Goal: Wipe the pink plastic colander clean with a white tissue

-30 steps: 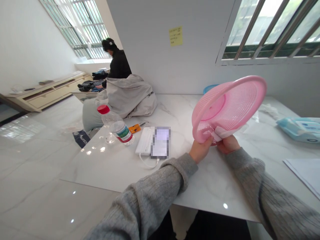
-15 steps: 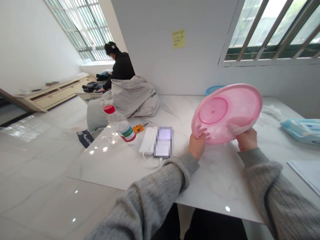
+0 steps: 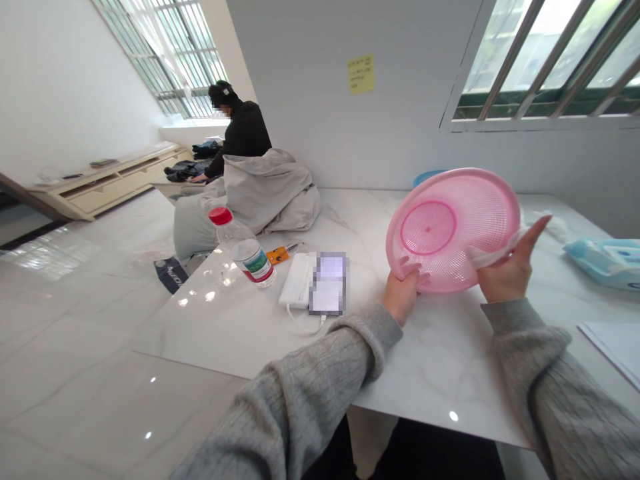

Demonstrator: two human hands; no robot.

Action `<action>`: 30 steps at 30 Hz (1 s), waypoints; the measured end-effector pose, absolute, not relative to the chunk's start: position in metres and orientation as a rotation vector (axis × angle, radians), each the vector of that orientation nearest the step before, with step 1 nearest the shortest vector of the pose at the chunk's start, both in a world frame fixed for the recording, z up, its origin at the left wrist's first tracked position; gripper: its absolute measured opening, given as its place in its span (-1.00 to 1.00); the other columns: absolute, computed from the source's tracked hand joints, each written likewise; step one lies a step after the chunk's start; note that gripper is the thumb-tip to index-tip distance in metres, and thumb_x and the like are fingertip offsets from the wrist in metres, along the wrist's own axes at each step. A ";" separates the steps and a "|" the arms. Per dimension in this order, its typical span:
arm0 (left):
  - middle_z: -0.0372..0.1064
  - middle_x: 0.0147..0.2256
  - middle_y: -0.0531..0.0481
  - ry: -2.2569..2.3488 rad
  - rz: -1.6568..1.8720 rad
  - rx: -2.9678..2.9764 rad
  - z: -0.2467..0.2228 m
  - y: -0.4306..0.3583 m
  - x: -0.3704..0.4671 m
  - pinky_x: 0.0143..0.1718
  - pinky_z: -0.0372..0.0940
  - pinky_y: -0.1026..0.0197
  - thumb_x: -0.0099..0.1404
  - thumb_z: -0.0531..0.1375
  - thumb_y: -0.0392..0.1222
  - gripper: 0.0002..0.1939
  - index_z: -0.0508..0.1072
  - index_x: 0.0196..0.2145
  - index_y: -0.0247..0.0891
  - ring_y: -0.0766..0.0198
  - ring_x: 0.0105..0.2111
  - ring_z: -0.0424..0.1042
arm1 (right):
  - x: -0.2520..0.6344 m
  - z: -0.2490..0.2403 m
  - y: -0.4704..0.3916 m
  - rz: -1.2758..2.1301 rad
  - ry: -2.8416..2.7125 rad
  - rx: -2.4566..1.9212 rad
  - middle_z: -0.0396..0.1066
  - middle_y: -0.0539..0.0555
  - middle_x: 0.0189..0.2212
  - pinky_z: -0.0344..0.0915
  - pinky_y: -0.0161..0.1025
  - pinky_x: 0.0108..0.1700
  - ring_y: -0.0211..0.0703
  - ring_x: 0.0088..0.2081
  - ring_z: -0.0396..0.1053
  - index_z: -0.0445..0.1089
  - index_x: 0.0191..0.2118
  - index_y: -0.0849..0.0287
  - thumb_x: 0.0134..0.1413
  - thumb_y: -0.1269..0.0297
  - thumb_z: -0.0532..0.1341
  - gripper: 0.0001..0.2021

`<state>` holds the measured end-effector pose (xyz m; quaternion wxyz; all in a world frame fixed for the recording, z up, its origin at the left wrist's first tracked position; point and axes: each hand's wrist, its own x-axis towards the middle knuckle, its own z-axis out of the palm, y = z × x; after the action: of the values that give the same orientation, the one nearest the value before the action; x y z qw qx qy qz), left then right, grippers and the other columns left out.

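Observation:
A pink mesh basket [image 3: 465, 213] is tilted above the white marbled table [image 3: 425, 373], its inside facing me. My left hand [image 3: 403, 292] grips its lower left rim, the thumb inside and the fingers behind the mesh. At the lower right of the basket, my right hand [image 3: 510, 270] has its thumb raised and holds a white wipe [image 3: 493, 257] against the rim. Part of the wipe and some of the right fingers are hidden. Behind the basket, a blue round object [image 3: 427, 178] shows only in part.
A bottle with a red cap [image 3: 245, 250], a white power bank [image 3: 296, 281] and a phone [image 3: 328, 283] lie left of the basket. On the right are a blue wipes pack [image 3: 605, 263] and paper [image 3: 613, 343]. Grey cloth [image 3: 270, 190] and a seated person [image 3: 245, 130] are farther back.
My right hand has shifted slightly right and its thumb has lifted away from the basket rim. The left hand still grips the basket, which has tilted slightly.

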<state>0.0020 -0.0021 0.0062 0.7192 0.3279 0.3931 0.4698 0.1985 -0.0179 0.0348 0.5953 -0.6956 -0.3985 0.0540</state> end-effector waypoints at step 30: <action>0.55 0.16 -0.23 0.740 1.178 0.851 -0.001 0.004 -0.002 0.18 0.49 -0.04 0.28 0.27 -0.40 -0.44 0.42 0.23 -0.22 0.09 0.00 0.67 | 0.214 0.019 0.005 0.226 -0.706 -1.300 0.67 0.18 -0.22 0.58 -0.15 -0.18 0.04 -0.19 0.60 0.72 -0.18 0.27 -0.26 0.22 0.61 -0.58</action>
<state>-0.0019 0.0039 -0.0011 0.6854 0.3800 0.3304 0.5260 0.2141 0.0051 0.0187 0.7327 -0.5912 -0.3210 0.1027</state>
